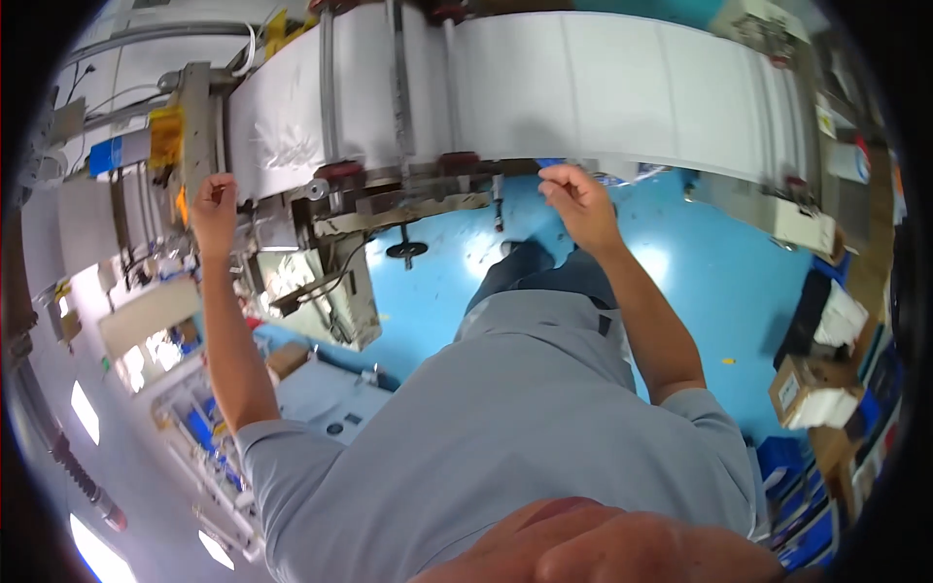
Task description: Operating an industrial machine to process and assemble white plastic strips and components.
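Blue flooring (423, 316) lies below the right hand (580, 206). I find its fingers and the left hand's (216, 209) curled; grip I cannot tell. Beyond the right, white sheeting (617, 92): probably light, limp, crease-prone; best held by its near edge.

1. Blue flr (719, 301), glossy, w/ bright reflections.
2. Cardboard box (816, 377) nr flr's R edge; blue bins (778, 455) nr its lower R corner.
3. Pale worktable (311, 386) by flr's L edge.
4. Bright rect. lights (86, 412) beyond worktable's L edge.

A factory workshop with roller machinery (399, 117), blue-painted floor (714, 301).
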`<state>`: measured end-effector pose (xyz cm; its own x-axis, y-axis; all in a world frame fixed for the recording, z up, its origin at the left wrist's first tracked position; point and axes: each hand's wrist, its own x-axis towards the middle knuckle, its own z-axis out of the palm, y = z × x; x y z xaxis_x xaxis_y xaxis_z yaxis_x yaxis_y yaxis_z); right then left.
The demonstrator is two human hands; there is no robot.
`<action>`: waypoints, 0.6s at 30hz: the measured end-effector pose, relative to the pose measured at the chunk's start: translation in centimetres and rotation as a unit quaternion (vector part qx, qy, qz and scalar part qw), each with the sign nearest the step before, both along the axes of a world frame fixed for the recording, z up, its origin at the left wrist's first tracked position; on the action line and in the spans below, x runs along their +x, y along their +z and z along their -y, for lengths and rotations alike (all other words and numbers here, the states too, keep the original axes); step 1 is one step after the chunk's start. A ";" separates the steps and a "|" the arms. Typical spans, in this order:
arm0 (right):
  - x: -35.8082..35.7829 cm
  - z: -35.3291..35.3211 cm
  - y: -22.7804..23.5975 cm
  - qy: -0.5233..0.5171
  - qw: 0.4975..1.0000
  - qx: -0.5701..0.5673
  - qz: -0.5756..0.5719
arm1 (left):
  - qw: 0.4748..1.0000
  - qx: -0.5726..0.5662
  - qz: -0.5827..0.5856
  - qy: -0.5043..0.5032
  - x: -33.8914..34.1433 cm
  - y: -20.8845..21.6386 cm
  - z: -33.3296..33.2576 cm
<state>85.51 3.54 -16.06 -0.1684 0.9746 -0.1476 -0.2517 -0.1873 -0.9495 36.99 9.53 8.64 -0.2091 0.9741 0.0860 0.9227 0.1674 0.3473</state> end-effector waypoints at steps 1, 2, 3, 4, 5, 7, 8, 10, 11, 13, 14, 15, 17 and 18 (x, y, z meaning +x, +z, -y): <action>-0.1 -1.0 0.3 0.009 1.000 -0.002 0.000 | 1.000 0.027 0.016 -0.005 1.6 -0.2 0.5; -0.8 -1.9 0.5 0.002 1.000 0.016 0.012 | 0.999 0.028 0.036 -0.001 2.6 -0.2 1.1; -1.4 -2.8 0.7 0.017 0.999 0.034 0.019 | 0.998 0.030 0.059 0.002 3.6 -0.2 1.9; -2.1 -3.6 0.6 0.029 0.998 0.052 0.028 | 0.998 0.041 0.036 0.012 5.7 -0.2 2.4; -3.1 -4.5 0.1 0.030 0.995 0.084 0.035 | 0.999 0.032 0.029 0.017 7.1 -0.3 2.8; -4.8 -6.3 -0.2 0.054 0.996 0.056 0.038 | 0.998 0.056 0.025 0.002 8.9 -1.2 3.0; -5.7 -7.2 -0.2 0.079 0.996 0.036 0.037 | 0.998 0.046 0.023 0.025 9.7 -1.1 3.2; -7.5 -8.8 -0.8 0.100 0.994 0.026 0.040 | 0.999 0.042 0.022 0.020 10.4 -2.1 3.6; -8.4 -9.4 -1.2 0.096 0.995 0.028 0.018 | 0.999 0.019 0.015 0.034 10.5 -2.7 3.6; -9.8 -10.6 -0.9 0.115 0.993 -0.006 -0.025 | 0.999 0.025 -0.002 0.020 10.6 -4.3 3.2; -10.3 -11.1 -0.9 0.116 0.993 -0.013 -0.026 | 0.999 0.012 0.026 0.031 10.5 -4.9 3.1; -10.9 -11.7 -1.2 0.122 0.993 0.003 -0.007 | 0.999 0.006 0.030 0.038 10.7 -5.5 2.8; -11.7 -12.7 -1.6 0.130 0.991 0.014 0.009 | 1.000 -0.001 0.007 0.002 10.3 -6.3 2.3; -12.0 -13.1 -1.8 0.121 0.992 0.019 -0.015 | 1.000 -0.006 0.005 0.004 10.3 -6.7 2.1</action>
